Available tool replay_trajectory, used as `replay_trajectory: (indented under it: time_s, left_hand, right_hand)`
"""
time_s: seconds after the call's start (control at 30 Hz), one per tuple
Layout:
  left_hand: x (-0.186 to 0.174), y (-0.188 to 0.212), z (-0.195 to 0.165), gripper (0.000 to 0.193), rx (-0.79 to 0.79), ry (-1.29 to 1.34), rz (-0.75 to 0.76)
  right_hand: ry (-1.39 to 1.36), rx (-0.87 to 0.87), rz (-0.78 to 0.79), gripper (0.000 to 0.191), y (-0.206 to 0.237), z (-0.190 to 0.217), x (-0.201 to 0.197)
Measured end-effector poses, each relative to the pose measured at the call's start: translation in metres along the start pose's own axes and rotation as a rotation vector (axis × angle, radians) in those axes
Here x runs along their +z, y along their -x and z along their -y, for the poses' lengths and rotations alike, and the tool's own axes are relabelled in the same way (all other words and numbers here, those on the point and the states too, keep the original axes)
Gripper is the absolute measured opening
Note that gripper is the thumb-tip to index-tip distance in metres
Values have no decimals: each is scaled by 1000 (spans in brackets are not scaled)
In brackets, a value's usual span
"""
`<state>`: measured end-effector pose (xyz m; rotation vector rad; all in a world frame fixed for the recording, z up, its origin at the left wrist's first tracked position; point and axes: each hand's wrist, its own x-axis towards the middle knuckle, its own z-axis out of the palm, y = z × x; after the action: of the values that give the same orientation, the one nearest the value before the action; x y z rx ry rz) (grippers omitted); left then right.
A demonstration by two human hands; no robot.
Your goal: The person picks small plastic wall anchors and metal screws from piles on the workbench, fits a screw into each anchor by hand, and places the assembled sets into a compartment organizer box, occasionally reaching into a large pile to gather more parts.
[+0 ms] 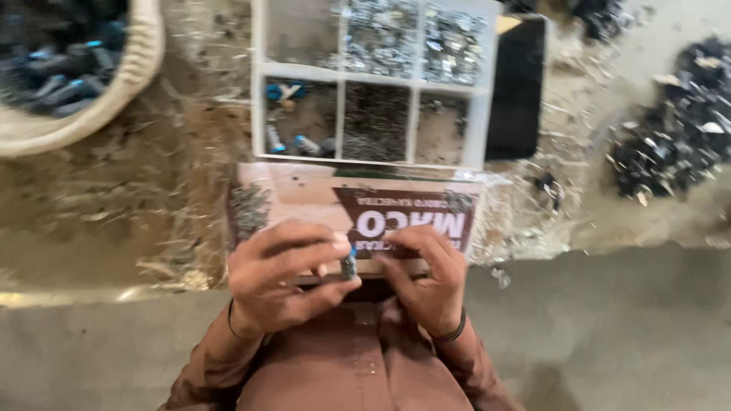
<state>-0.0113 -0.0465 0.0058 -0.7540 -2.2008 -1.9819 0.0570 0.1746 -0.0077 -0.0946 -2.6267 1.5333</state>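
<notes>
My left hand (pixel 283 275) and my right hand (pixel 428 275) meet low in the middle of the head view, both pinching one small dark part with a blue end (pixel 349 263). They hover over a pink and maroon cardboard box (pixel 304 195) that carries a small heap of little metal pieces (pixel 248 208) at its left. The frame is blurred, so the finger contact is unclear.
A white compartment tray (pixel 339 76) behind the box holds metal parts and blue-tipped pieces. A pale round basket (pixel 137 61) of dark parts stands upper left. A black flat object (pixel 518 84) lies beside the tray. A dark scrap pile (pixel 681 129) lies right.
</notes>
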Motion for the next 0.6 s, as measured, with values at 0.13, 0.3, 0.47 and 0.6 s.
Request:
replay_trajectory:
  time_s: [0.13, 0.3, 0.47, 0.6]
  left_hand:
    - [-20, 2, 4, 40, -58, -45, -92]
    - [-26, 3, 4, 40, -58, -79, -134]
    - [-23, 2, 4, 40, -31, -109, -108]
    - [-12, -1, 4, 40, -1, -59, -82]
  right_hand:
    - [466, -215, -41, 44, -6, 7, 8]
    - [574, -200, 25, 73, -18, 15, 15]
    - [607, -155, 91, 84, -24, 9, 18]
    - [596, -348, 194, 64, -5, -7, -1]
